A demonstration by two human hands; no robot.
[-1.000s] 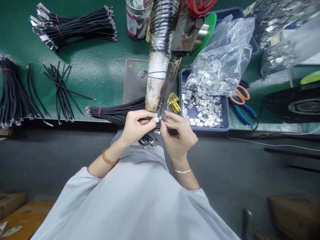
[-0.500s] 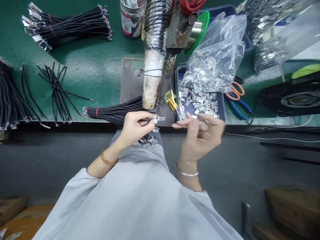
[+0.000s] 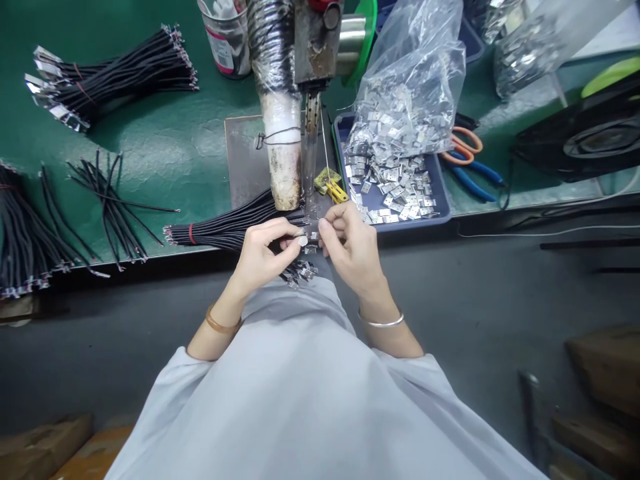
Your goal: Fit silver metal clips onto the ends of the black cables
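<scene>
My left hand (image 3: 265,252) pinches a black cable, mostly hidden by the fingers, with a small silver metal connector (image 3: 314,235) at its end. My right hand (image 3: 354,250) is closed, thumb against fingers, right beside that connector; what lies between its fingertips is too small to make out. Under my left hand runs a bundle of black cables (image 3: 220,225) tied with a red band (image 3: 191,233). More metal connectors (image 3: 299,272) hang at the bundle's near end, over the table edge. Just above my hands is a heat-blackened white nozzle (image 3: 286,177) on a foil-wrapped tube, beside a perforated metal tube (image 3: 311,127).
To the right, a blue tray (image 3: 443,190) holds loose metal connectors and a plastic bag (image 3: 410,87) of them. Pliers (image 3: 473,180) and a black device (image 3: 580,130) lie beyond. Cable bundles (image 3: 125,70) and loose cables (image 3: 107,200) are at left. A tub (image 3: 225,43) and green-rimmed spool (image 3: 357,43) stand behind.
My right hand has moved left from the tray's front edge to the connector at my left fingertips, and its fingers have closed. My left hand keeps its pinch. The view has shifted slightly.
</scene>
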